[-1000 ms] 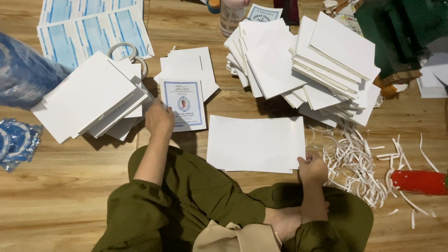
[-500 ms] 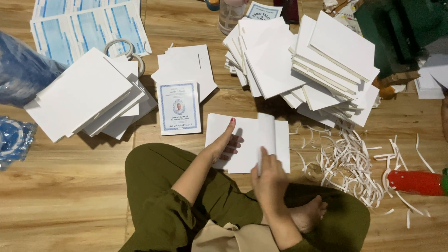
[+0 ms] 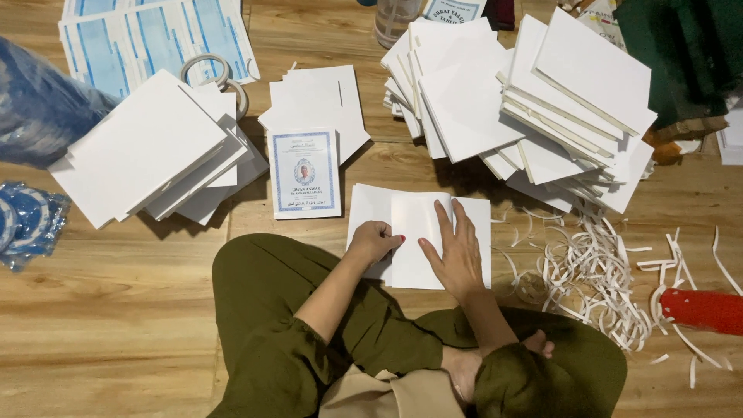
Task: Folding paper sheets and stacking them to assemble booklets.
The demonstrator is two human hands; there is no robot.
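**Floor lot: paper goods, with one sheet under both hands**

1. Warm brown wooden plank floor (image 3: pixel 116 325), smooth with a light sheen; everything listed lies on it.
2. Large slumped heap of white rectangular card booklets (image 3: pixel 542 101), upper right, stacked askew with edges fanned.
3. Smaller leaning stack of white rectangular cards (image 3: pixel 147 147), upper left, matte and flat.
4. Blue-and-white printed paper sheets (image 3: pixel 147 39), top left, uncut and glossy.
5. Folded white paper sheet (image 3: pixel 472 220), centre, directly before the seated person's olive-green trousered knees. One flap is turned over so that it lies doubled in the middle. Both hands rest on top of it.
6. Small pile of white cards topped by a blue-bordered printed cover (image 3: pixel 304 172), just left of the folded sheet, not touching it.
7. Tangle of thin white paper trimmings (image 3: pixel 596 279), curled strips, just right of the folded sheet.
8. Right hand (image 3: pixel 457 251): flat, fingers extended and slightly spread, pressing down on the turned flap; it grasps nothing.
9. Left hand (image 3: pixel 373 241): fingers curled in loosely, knuckles up, resting on the sheet's left part near the flap edge; whether it pinches the paper cannot be told.
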